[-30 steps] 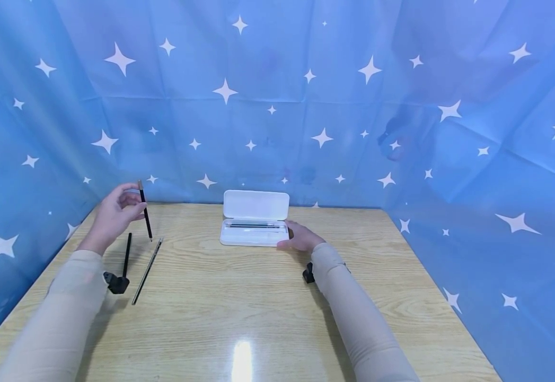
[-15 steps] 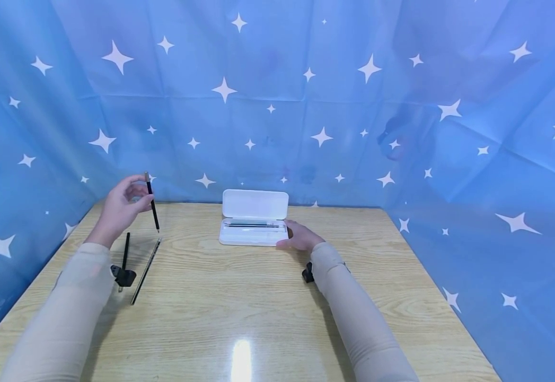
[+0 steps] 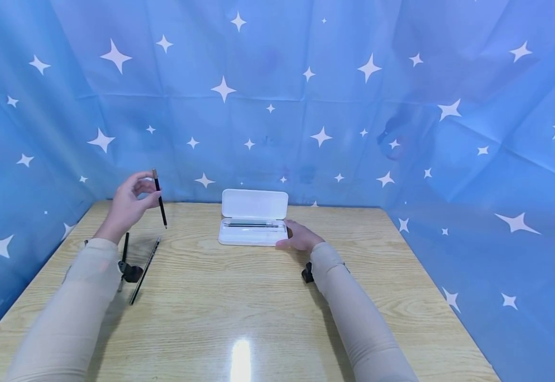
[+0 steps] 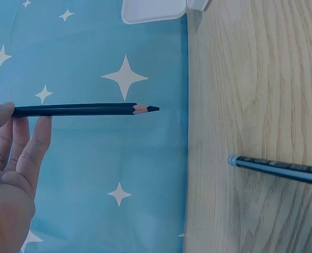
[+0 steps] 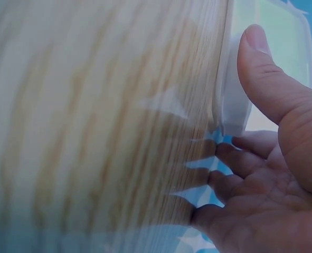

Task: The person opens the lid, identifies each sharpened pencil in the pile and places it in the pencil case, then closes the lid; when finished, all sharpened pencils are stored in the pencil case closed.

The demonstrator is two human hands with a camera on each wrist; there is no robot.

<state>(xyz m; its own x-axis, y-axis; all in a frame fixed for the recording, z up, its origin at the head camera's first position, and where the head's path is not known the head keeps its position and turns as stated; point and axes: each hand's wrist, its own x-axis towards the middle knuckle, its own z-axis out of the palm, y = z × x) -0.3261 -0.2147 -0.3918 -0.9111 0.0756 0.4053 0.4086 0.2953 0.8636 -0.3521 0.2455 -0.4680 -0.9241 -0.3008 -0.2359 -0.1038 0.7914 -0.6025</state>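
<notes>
In the head view, my left hand [image 3: 128,207] pinches a black pencil [image 3: 161,204] between thumb and fingers, above the table's far left part. In the left wrist view, this pencil [image 4: 87,109] has a sharpened dark tip pointing away from the hand. A white pencil case [image 3: 239,239] lies with its lid [image 3: 255,204] raised at the table's back middle, with slim pencils [image 3: 253,225] inside. My right hand [image 3: 301,237] holds the case's right end, the thumb at its front side; in the right wrist view the other fingers [image 5: 240,158] reach around the end.
Below the left hand, a dark patterned pencil [image 3: 144,271] and a black pencil [image 3: 125,246], partly hidden by the wrist camera [image 3: 131,272], lie on the wooden table [image 3: 239,297]. A blue star-patterned curtain [image 3: 277,63] hangs behind the table.
My left hand has moved to the right and slightly farther back, carrying the black pencil with it. The right hand stays at the case. The pencils on the table have not moved.
</notes>
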